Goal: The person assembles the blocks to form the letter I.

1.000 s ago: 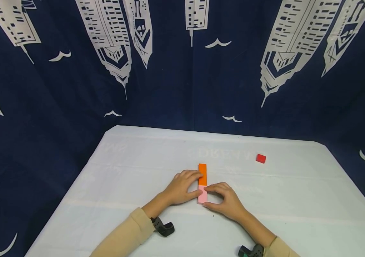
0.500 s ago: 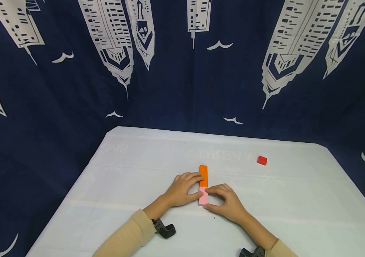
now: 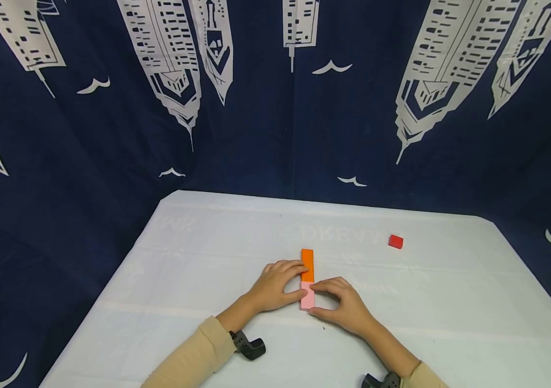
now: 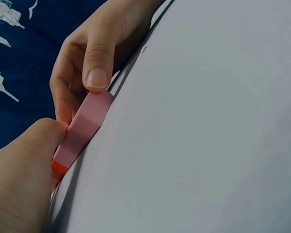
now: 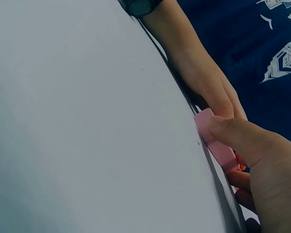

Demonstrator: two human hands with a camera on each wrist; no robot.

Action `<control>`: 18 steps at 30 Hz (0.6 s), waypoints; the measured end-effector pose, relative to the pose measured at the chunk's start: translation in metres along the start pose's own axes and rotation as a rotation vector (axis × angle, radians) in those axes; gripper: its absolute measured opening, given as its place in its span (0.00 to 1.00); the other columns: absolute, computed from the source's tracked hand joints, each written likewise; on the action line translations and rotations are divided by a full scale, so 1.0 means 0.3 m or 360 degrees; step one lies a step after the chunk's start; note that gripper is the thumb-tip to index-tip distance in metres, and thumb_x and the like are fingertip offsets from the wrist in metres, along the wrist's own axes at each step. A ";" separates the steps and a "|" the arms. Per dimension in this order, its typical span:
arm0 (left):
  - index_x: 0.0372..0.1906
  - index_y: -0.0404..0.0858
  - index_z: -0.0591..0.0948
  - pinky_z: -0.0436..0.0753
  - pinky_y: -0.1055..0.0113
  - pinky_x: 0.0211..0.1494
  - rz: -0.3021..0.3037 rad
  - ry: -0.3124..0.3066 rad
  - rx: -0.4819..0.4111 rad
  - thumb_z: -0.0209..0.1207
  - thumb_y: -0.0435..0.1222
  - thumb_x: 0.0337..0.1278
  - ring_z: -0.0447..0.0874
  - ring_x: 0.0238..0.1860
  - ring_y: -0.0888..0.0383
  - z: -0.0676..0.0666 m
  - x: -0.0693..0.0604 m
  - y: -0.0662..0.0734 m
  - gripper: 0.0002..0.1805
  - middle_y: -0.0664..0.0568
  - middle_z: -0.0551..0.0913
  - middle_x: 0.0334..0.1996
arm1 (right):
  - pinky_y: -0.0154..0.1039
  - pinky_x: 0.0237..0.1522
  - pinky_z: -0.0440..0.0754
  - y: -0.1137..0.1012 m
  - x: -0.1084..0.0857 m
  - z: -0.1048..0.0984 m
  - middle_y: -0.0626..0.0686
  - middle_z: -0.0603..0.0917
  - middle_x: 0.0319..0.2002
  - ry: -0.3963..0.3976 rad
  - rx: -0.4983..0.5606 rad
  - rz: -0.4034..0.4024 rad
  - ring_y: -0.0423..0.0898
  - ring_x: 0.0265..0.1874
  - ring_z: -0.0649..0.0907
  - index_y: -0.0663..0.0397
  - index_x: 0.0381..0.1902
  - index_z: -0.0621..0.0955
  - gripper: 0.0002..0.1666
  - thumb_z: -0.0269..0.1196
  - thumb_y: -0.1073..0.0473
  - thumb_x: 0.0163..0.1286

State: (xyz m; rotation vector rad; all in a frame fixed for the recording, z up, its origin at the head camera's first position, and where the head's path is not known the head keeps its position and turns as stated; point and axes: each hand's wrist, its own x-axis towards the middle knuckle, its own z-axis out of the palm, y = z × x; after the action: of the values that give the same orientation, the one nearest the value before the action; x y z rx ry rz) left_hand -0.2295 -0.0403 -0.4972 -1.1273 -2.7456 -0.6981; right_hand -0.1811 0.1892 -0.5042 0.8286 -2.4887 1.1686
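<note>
An orange block (image 3: pixel 307 258) and a pink block (image 3: pixel 307 302) lie end to end on the white table, orange farther away. From the left, my left hand (image 3: pixel 273 288) touches them, fingertips on the orange block and thumb on the pink one, fingers loosely bent. My right hand (image 3: pixel 345 307) pinches the pink block from the right, thumb at its near end and index finger by its right side. In the left wrist view the pink block (image 4: pixel 85 126) meets a bit of orange (image 4: pixel 59 170); the right wrist view shows the right thumb over the pink block (image 5: pixel 222 154).
A small red block (image 3: pixel 395 242) sits at the back right of the white table (image 3: pixel 198 226). Behind the table hangs a dark blue cloth (image 3: pixel 256 151) with white printed buildings and birds. Dark devices are worn at both wrists.
The head view has shifted slightly. Both hands and the blocks show no visible movement against the table.
</note>
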 end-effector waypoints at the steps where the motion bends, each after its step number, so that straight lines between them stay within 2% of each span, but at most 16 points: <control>1: 0.68 0.49 0.72 0.65 0.52 0.63 0.0000 0.0002 -0.0001 0.54 0.57 0.64 0.64 0.68 0.56 0.000 0.000 -0.001 0.31 0.55 0.68 0.69 | 0.39 0.50 0.76 0.000 0.000 -0.001 0.39 0.84 0.44 -0.0011 -0.0002 0.0013 0.41 0.46 0.78 0.46 0.47 0.86 0.26 0.79 0.53 0.48; 12: 0.67 0.48 0.73 0.66 0.52 0.62 0.0017 0.0028 0.0009 0.54 0.57 0.65 0.66 0.67 0.55 -0.004 0.003 0.002 0.30 0.54 0.68 0.69 | 0.41 0.51 0.77 -0.016 0.012 -0.017 0.43 0.85 0.45 -0.0039 0.0072 0.0051 0.43 0.47 0.78 0.49 0.46 0.86 0.19 0.74 0.60 0.55; 18: 0.67 0.48 0.72 0.66 0.51 0.62 0.0016 0.0021 0.0006 0.54 0.57 0.65 0.66 0.67 0.55 -0.001 0.001 0.001 0.31 0.54 0.68 0.69 | 0.45 0.53 0.77 -0.022 0.020 -0.038 0.42 0.84 0.46 -0.0144 0.0091 0.0134 0.43 0.49 0.78 0.48 0.48 0.86 0.17 0.72 0.58 0.59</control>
State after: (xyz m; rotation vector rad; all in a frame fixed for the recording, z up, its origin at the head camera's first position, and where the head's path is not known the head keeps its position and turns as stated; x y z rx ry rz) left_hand -0.2294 -0.0401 -0.4969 -1.1310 -2.7276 -0.6961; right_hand -0.1819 0.1923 -0.4901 0.8160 -2.5972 1.2619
